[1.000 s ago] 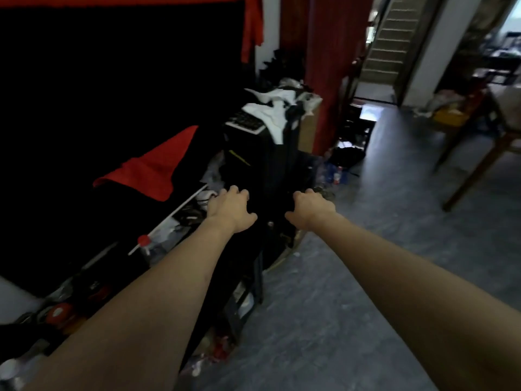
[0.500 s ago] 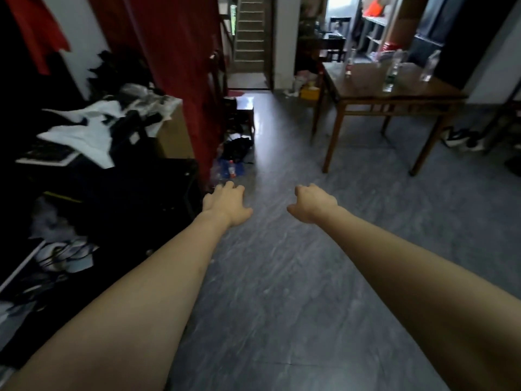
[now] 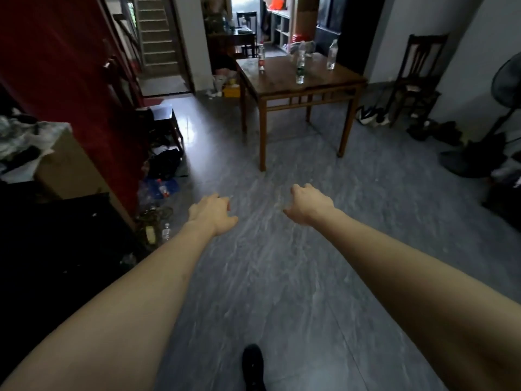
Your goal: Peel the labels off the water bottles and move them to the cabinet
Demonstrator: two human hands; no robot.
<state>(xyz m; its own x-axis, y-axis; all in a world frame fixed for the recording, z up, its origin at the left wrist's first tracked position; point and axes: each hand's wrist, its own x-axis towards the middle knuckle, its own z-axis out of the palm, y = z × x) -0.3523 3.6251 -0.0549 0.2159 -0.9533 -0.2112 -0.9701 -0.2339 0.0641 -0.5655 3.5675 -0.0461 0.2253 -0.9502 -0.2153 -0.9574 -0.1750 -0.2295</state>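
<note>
So the view is swinging hard right now: a second ago it was pointing at the dark cluttered cabinet on the left, and now it's facing straight down the room at the wooden table. Reads to me like one drop-off is done and the person is heading back for another bottle.

Only one view here, the head cam, so going through it:

Both arms are reaching out in front, and both hands are carrying nothing. The left hand is hanging palm-down with the fingers loosely curled and slightly apart, thumb sticking out to the side. The right hand is curled a bit tighter, closer to a soft fist, and I can't really tell how its fingertips are sitting since they're tucked under.

The bottles are all well ahead of the fingertips, standing upright on the table: the red-label bottle toward the left edge, the green-label bottle nearer the middle, and the clear bottle off to the right, looking like it has no label, though it's small from here.

A dark shoe is stepping forward on the grey floor below the wrists. The cabinet is mostly dropping out of frame behind the left hand's side.

My guess: walk to the table, grab one that's labelled, start peeling.
</note>
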